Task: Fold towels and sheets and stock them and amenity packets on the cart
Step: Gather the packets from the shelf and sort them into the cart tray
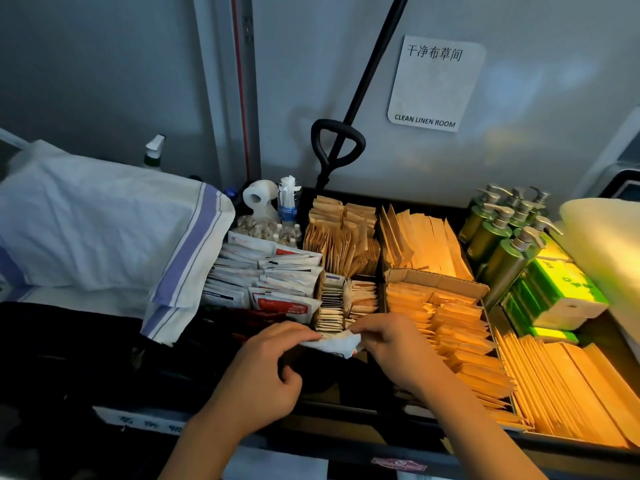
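A grey wall [104, 64] bears a "CLEAN LINEN ROOM" sign [434, 83].

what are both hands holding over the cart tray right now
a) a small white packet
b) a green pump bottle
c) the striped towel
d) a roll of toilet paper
a: the left hand and right hand pinch a small white packet between them at the tray's front edge.
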